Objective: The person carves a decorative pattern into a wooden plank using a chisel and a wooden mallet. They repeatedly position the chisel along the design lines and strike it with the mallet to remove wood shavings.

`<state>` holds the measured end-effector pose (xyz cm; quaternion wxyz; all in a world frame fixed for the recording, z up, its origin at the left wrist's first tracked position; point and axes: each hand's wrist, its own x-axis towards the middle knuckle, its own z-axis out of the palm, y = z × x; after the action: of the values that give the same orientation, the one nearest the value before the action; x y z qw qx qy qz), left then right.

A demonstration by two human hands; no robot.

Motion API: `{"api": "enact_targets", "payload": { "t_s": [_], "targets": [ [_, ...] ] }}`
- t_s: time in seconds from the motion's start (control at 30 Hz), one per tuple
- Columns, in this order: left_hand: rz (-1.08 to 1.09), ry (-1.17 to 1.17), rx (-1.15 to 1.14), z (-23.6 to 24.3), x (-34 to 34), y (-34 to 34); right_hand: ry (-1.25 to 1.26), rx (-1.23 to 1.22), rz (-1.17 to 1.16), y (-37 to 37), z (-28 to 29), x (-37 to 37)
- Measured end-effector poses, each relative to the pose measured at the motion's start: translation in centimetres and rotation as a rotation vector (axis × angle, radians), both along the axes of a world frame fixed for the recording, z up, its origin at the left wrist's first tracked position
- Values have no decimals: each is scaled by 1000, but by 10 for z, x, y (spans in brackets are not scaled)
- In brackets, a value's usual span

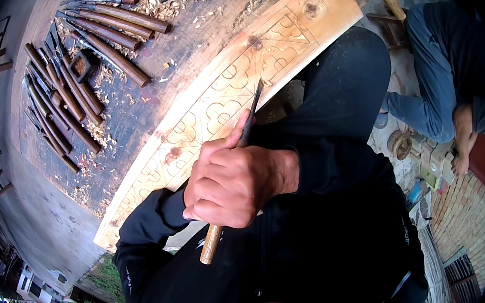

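Note:
My right hand (239,181) is closed around a wooden-handled chisel (210,244), its dark blade slanting up onto a long pale board (294,24). The blade's tip meets a small curled shaving on the board, which bears pencilled lobed and curved outlines. My left hand (219,147) lies beneath my right, mostly hidden, gripping the chisel, with a finger extended up alongside the shaft. The lower end of the handle sticks out below both hands.
A worn workbench (39,181) holds several wooden-handled carving tools (117,36), a small dark block (83,65) and scattered shavings. At the upper right another person (431,90) in dark clothing sits near a round wooden piece (399,145) and stacked bricks (458,220).

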<state>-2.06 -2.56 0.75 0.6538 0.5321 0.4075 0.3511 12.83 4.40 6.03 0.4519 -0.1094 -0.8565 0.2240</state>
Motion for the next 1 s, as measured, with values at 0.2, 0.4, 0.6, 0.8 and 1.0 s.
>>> {"api": "enact_targets", "payload": {
  "t_s": [0.2,0.4,0.6,0.8,1.0],
  "targets": [
    [-129,-10,168,16,4,20,1,89,-25,-1,8,12],
    [-126,82,606,36,21,28,-11,252,-117,-16,46,54],
    [-24,485,928,66,32,40,-62,88,-271,-9,70,101],
    [56,436,1004,67,45,47,90,278,-509,15,82,147],
    [35,449,1330,42,39,61,57,-349,-443,27,97,115]
  ]
}}
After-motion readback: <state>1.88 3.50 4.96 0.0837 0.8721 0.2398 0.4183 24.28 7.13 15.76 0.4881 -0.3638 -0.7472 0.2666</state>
